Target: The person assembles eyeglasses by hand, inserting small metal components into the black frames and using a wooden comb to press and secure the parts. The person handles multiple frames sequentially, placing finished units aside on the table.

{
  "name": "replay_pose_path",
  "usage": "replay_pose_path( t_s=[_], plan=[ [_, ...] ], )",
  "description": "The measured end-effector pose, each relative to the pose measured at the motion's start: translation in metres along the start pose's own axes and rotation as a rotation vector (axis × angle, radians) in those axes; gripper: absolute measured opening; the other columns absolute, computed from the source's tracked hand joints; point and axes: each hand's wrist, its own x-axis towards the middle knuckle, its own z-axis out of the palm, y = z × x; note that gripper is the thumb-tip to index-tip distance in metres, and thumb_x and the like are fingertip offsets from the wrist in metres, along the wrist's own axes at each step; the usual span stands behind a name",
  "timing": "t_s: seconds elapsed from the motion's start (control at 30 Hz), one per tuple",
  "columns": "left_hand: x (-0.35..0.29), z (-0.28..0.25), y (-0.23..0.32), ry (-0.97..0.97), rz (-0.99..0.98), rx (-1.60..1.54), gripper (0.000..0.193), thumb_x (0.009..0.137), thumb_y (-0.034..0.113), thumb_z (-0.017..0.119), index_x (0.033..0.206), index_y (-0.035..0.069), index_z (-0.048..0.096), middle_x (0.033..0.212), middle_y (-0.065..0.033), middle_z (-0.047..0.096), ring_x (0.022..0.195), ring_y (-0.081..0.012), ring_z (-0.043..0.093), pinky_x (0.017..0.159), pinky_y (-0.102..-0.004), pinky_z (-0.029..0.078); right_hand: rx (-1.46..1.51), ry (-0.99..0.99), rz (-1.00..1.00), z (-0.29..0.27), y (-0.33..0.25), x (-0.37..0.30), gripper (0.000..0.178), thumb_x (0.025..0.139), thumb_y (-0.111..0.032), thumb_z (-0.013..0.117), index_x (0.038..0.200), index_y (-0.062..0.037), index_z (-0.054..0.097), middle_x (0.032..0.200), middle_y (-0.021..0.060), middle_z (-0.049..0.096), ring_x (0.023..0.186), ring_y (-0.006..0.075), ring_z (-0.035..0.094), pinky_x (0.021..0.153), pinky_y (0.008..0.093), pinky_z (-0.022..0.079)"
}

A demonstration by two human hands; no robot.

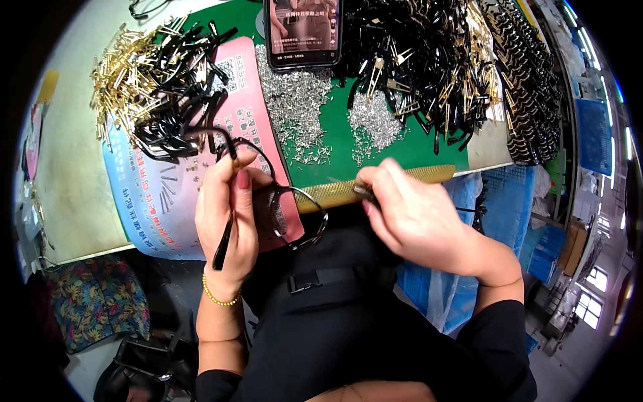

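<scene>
My left hand [231,208] is closed on a dark spectacle frame [325,222], with thumb and fingers pinching it near one side. The frame's round rims point right, over the pink and blue printed sheet and my lap. One dark temple arm slants down beside my left wrist. My right hand [405,211] is closed beside the gold textured strip [321,195] at the table edge, apart from the frame. A small dark end [365,192] shows between its fingers, and a thin dark rod lies beyond the wrist; I cannot tell what it is.
Gold and black temple arms [134,74] heap up at left, with a larger pile [429,60] at right. Tiny silver metal pieces [295,100] cover part of the green mat [335,127]. A phone [303,40] stands at the back. Blue crates [512,194] sit right.
</scene>
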Motion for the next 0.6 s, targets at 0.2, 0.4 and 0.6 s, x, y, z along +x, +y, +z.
replay_pose_path(
  t_s=[0.2,0.4,0.6],
  plan=[
    [0.015,-0.004,0.004,-0.211,0.007,0.041,0.013,0.102,0.006,0.054,0.111,0.003,0.064,0.087,-0.0067,0.069,0.080,-0.0245,0.058,0.080,-0.0364,0.044,-0.157,-0.086,0.084,-0.003,0.008,0.006,0.047,0.090,-0.010,0.063,0.136,-0.0207,0.057,0.094,0.0125,0.052,0.073,0.0289,0.065,0.055,0.0407,0.054],
    [0.029,-0.006,0.009,-0.403,0.253,0.325,0.024,0.090,0.003,0.062,0.111,0.008,0.070,0.076,-0.0014,0.056,0.082,-0.0243,0.052,0.082,-0.0379,0.038,-0.129,-0.077,0.106,-0.002,0.007,0.011,0.052,0.089,-0.009,0.063,0.139,-0.0226,0.057,0.093,0.0138,0.052,0.070,0.0299,0.066,0.054,0.0407,0.054],
    [0.029,0.002,0.009,-0.253,0.138,0.119,0.014,0.101,0.006,0.057,0.112,0.004,0.064,0.097,-0.0011,0.072,0.084,-0.0266,0.057,0.084,-0.0397,0.044,-0.142,-0.052,0.090,-0.002,0.006,0.015,0.053,0.087,-0.008,0.064,0.138,-0.0202,0.057,0.094,0.0153,0.054,0.069,0.0294,0.067,0.053,0.0396,0.054]
  ],
)
